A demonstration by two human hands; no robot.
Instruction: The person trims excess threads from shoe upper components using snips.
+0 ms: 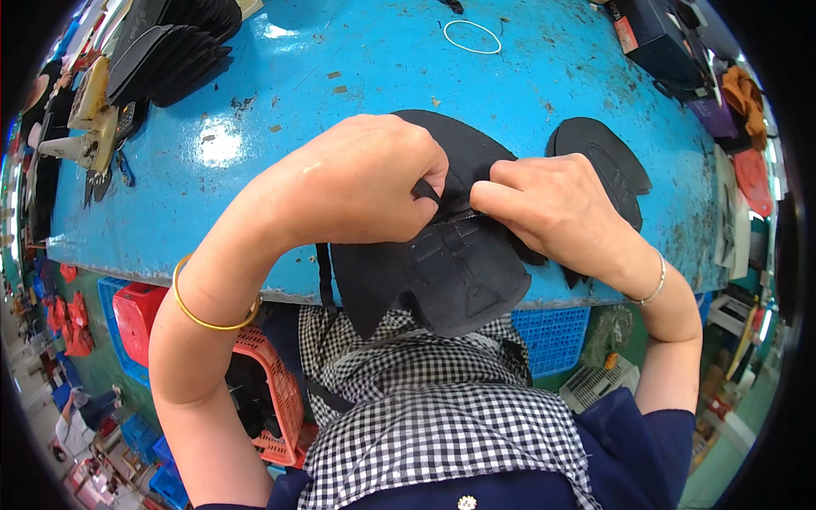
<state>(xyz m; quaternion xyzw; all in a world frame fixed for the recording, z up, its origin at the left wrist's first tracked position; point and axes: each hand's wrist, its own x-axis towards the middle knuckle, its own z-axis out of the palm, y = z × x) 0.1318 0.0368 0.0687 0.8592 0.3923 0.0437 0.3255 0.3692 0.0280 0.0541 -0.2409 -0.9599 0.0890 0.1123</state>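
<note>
A black cut piece [463,272], shaped like a shoe upper with raised seams, lies at the near edge of the table and partly overhangs it. My left hand [365,178] is closed in a fist over it, with a short end of black strap [427,191] poking out between the fingers. Just to the right, my right hand [552,200] pinches the black piece near its middle seam, fingertips bent under and partly hidden. Another black strap [325,272] hangs over the table edge at the left. A similar black piece [599,157] rests beyond my right hand.
The blue table [297,85] carries a stack of black pieces [170,64] at the far left, blue-handled snips [126,168] and a white ring [473,36]. A dark box [654,42] stands far right. Below are a red basket [289,382] and a blue crate [552,340].
</note>
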